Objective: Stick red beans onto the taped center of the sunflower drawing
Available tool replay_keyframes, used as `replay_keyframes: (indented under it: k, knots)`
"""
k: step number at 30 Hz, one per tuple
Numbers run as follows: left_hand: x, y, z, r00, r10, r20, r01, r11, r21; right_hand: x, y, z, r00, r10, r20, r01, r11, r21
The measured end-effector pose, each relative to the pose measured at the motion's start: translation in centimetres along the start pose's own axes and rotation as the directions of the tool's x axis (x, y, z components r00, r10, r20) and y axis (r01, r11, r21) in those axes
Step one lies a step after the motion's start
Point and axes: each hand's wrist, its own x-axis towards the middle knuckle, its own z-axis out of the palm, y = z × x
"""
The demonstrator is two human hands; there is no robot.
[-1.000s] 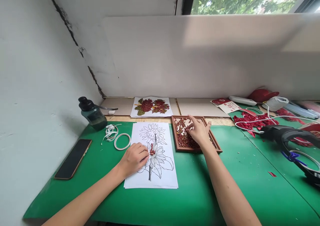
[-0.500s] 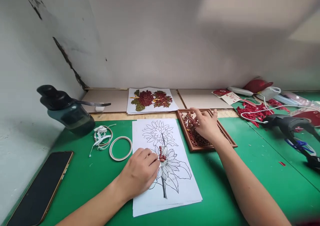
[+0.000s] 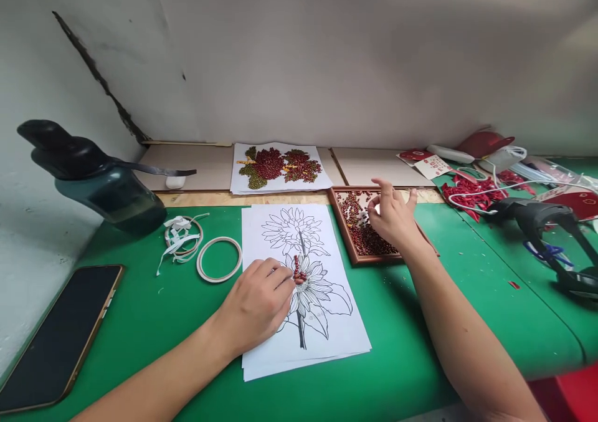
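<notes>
My left hand point(image 3: 261, 303) rests on a sheet of paper point(image 3: 271, 359) with a line drawing of two flowers. Its fingers are bent and pressed together, the tips beside a few red beans point(image 3: 299, 277) on the lower flower. Whatever the fingertips hold is hidden. Over a brown-framed tray point(image 3: 343, 225) hangs my right hand point(image 3: 395, 217), its index finger raised and its little finger spread; I see nothing held in it. Small dark red beans point(image 3: 371, 241) lie scattered and heaped in that tray, partly covered by the hand.
Behind the drawing lies a picture made of beans point(image 3: 280, 167). A dark bottle point(image 3: 100, 182), a phone point(image 3: 60, 335), a tape ring point(image 3: 219, 260) and tangled white strips point(image 3: 182, 238) are on the left. Red shreds point(image 3: 476, 194) and a black strap device point(image 3: 542, 222) lie right.
The view has shifted, so most things sit higher and slightly left. My right hand has lifted its index finger above the bean tray. The left hand keeps its place on the drawing.
</notes>
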Motion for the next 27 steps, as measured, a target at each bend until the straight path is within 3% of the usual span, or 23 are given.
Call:
replay_keyframes:
  k: [14,18,20,23,25,27]
  knots:
    - [0.1,0.2,0.3,0.994,-0.047,0.098,0.040,0.997,0.070,0.0,-0.3,-0.4,0.999,0.041,-0.033,-0.038,0.997,0.074]
    - [0.0,-0.1,0.4,0.993,-0.049,0.110,0.039,0.995,0.093,-0.9,-3.7,-1.7,0.986,-0.142,-0.088,0.160,0.957,0.244]
    - [0.1,-0.2,0.3,0.994,-0.052,0.098,0.043,0.995,0.093,-2.0,-6.4,-2.4,0.951,-0.298,-0.085,0.309,0.885,0.348]
    - [0.2,-0.2,0.2,0.995,-0.061,0.081,0.054,0.996,0.075,-3.7,-9.9,-2.8,0.838,-0.545,-0.027,0.494,0.736,0.463]
    - [0.3,-0.1,0.1,0.995,-0.060,0.076,0.055,0.996,0.064,-4.6,-11.3,-2.6,0.770,-0.638,0.007,0.543,0.661,0.519]
    - [0.4,0.0,0.0,0.996,-0.058,0.065,0.055,0.997,0.056,-5.1,-11.9,-2.1,0.737,-0.676,0.025,0.550,0.621,0.559]
